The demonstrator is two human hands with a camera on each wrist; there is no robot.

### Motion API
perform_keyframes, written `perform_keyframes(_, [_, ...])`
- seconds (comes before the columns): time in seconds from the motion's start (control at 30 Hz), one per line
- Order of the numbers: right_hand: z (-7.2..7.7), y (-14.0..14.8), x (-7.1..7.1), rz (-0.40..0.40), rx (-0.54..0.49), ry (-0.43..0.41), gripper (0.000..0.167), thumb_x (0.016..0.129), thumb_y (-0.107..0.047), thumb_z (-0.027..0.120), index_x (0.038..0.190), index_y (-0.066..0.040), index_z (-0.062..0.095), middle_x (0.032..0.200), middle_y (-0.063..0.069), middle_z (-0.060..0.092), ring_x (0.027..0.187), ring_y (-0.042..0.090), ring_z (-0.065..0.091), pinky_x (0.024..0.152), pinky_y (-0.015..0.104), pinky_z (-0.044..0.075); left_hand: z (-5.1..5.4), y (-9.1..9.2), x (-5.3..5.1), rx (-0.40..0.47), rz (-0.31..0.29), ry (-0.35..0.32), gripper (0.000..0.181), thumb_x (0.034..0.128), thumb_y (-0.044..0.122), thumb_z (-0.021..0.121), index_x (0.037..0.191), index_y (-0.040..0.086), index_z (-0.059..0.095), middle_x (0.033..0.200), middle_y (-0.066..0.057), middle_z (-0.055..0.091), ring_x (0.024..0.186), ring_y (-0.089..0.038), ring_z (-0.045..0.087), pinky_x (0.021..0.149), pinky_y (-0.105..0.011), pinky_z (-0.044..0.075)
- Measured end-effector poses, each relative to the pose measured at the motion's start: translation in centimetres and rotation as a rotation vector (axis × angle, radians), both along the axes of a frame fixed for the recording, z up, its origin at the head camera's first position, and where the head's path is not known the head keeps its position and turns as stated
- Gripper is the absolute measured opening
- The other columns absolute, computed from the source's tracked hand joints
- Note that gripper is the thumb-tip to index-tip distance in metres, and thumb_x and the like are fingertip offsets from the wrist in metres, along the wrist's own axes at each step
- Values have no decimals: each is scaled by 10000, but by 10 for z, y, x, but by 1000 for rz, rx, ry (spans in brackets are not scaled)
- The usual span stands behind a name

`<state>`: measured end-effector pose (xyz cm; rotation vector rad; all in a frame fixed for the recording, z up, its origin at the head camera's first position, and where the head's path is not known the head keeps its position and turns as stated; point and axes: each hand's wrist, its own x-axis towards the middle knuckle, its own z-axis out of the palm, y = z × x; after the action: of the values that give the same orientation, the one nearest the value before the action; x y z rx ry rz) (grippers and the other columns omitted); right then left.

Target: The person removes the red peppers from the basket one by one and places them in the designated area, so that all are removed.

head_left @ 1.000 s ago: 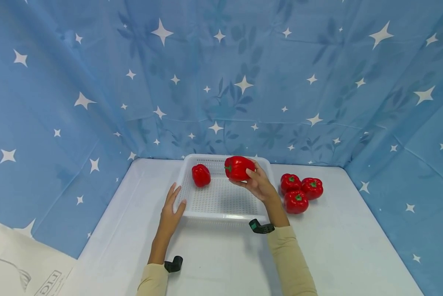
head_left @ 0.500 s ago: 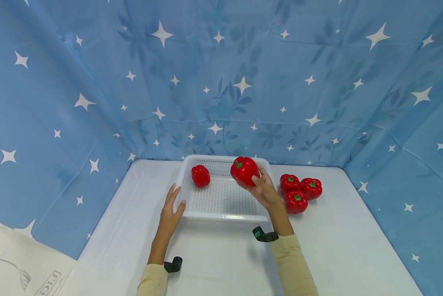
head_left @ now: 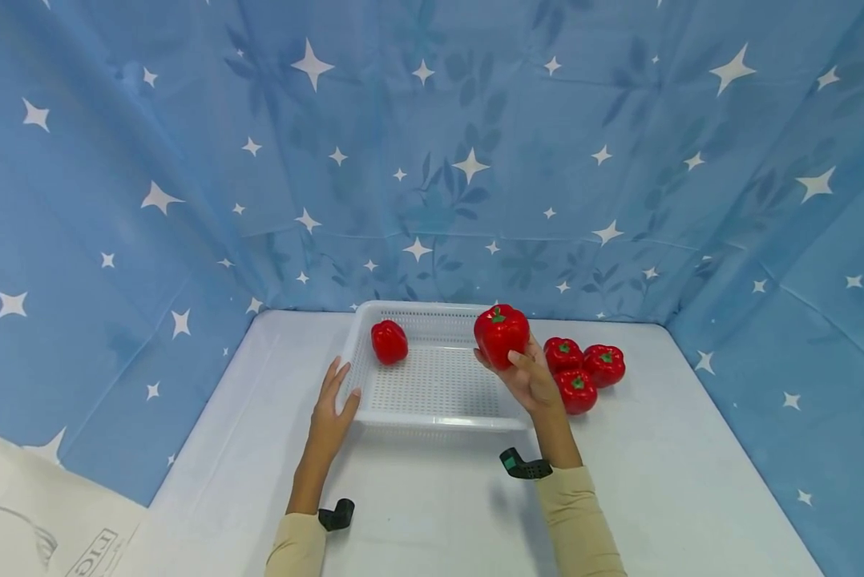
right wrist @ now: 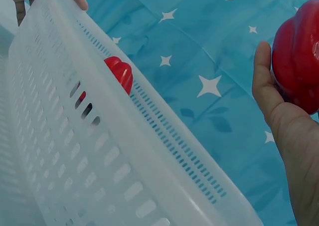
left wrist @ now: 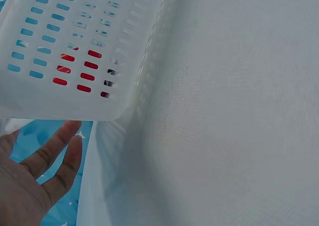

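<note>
A red bell pepper [head_left: 501, 332] with a green stem is gripped in my right hand [head_left: 534, 386], held up over the right part of a white perforated basket [head_left: 432, 421]. In the right wrist view the thumb curves against the side of this pepper [right wrist: 299, 56]. Inside the basket, at its left end, lies another red bell pepper [head_left: 389, 342]; red shows through the slots in both wrist views. My left hand [head_left: 329, 421] rests at the basket's left rim, fingers extended and spread. The left wrist view shows those fingers [left wrist: 65, 171] beside the basket wall.
Three red bell peppers, among them a front one [head_left: 576, 393] partly behind my right hand, sit clustered on the white table [head_left: 663, 465] to the right of the basket. A blue star-patterned curtain [head_left: 403, 120] stands behind and on both sides.
My right hand has moved to the right with its pepper, turning it so the stem points up and away. The left hand and basket have stayed in place.
</note>
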<state>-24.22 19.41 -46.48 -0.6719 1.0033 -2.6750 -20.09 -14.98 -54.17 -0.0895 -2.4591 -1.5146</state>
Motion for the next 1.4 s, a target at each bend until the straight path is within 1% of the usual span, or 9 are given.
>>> perform_keyframes(0.17, [-2, 2, 4, -52, 30, 15, 662, 886, 119, 454, 1465, -157, 290, 1446, 35, 434, 1330, 237, 426, 992, 417, 526, -1, 0, 1, 8, -9, -9, 539, 998, 258, 532, 1508, 184, 374, 1643, 47, 166, 1522, -254, 167, 1188, -490, 264])
perform_keyframes(0.3, [-5, 6, 9, -100, 76, 27, 657, 865, 153, 404, 1430, -172, 323, 1404, 3, 468, 1295, 189, 455, 978, 361, 537, -2, 1, 2, 10, -10, -6, 533, 999, 260, 529, 1505, 182, 380, 1640, 47, 176, 1523, -246, 167, 1192, -484, 259])
perform_keyframes(0.43, [-7, 13, 13, -143, 140, 43, 630, 863, 145, 423, 1401, -177, 354, 1367, -23, 501, 1264, 151, 485, 965, 314, 542, -2, 0, 2, 4, -8, -8, 533, 1001, 268, 526, 1506, 189, 377, 1640, 48, 177, 1523, -245, 168, 1190, -485, 261])
perform_keyframes(0.53, [-5, 19, 17, -177, 198, 51, 636, 871, 134, 454, 1416, -175, 344, 1379, -28, 495, 1266, 145, 486, 962, 312, 543, -2, 0, 3, 2, -6, -11, 535, 1001, 270, 528, 1508, 193, 375, 1641, 48, 174, 1522, -247, 168, 1191, -487, 258])
perform_keyframes(0.67, [-2, 27, 23, -237, 279, 38, 700, 862, 128, 491, 1460, -188, 315, 1404, -34, 471, 1273, 141, 477, 951, 310, 548, -1, -1, 3, -3, -3, -15, 543, 998, 280, 532, 1511, 201, 370, 1642, 50, 170, 1523, -253, 165, 1187, -495, 258])
perform_keyframes(0.87, [4, 37, 31, -327, 357, 27, 710, 846, 141, 485, 1456, -191, 340, 1388, -43, 475, 1266, 135, 475, 936, 286, 552, -1, -1, 2, 2, -5, -6, 543, 998, 284, 531, 1511, 208, 369, 1640, 55, 171, 1523, -250, 165, 1187, -498, 259])
perform_keyframes(1.0, [3, 43, 34, -425, 384, 26, 779, 807, 167, 492, 1479, -180, 304, 1426, -20, 444, 1304, 162, 439, 942, 279, 548, -1, -1, 1, 6, -3, 1, 538, 999, 284, 527, 1509, 205, 373, 1638, 56, 177, 1522, -245, 169, 1189, -494, 258])
perform_keyframes(1.17, [1, 50, 40, -575, 397, -20, 851, 773, 180, 538, 1497, -179, 270, 1451, 13, 411, 1338, 208, 399, 943, 272, 546, -1, 0, 0, 10, -3, 7, 538, 1000, 291, 526, 1508, 193, 377, 1637, 58, 182, 1521, -243, 173, 1189, -491, 258])
perform_keyframes(1.4, [0, 60, 51, -738, 366, -51, 815, 780, 181, 582, 1469, -156, 308, 1439, 43, 426, 1330, 229, 408, 926, 260, 552, 0, -1, -1, 10, -2, 0, 539, 998, 282, 532, 1508, 202, 377, 1638, 56, 179, 1521, -246, 172, 1191, -492, 254])
